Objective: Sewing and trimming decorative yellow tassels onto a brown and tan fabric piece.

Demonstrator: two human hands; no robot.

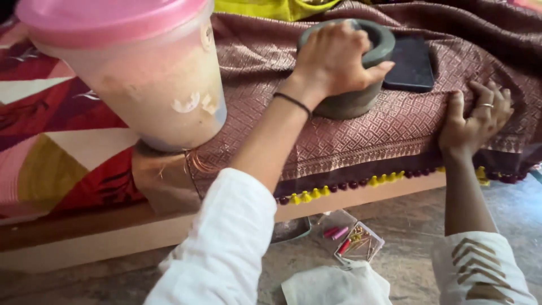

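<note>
My left hand (333, 56) grips the rim of a grey stone mortar (361, 96) that stands on a maroon brocade cloth (361, 133) spread over the bed's edge. A black band circles that wrist. My right hand (474, 116), with a ring on one finger, lies flat on the same cloth to the right, fingers spread, holding nothing. Small yellow and dark red tassels (339, 189) hang in a row along the cloth's lower border.
A clear tub with a pink lid (141, 68), holding pale powder, stands close at the upper left. A flat black slab (412, 65) lies beside the mortar. On the floor sit a clear box of pins and thread (353, 237) and a white cloth (333, 285).
</note>
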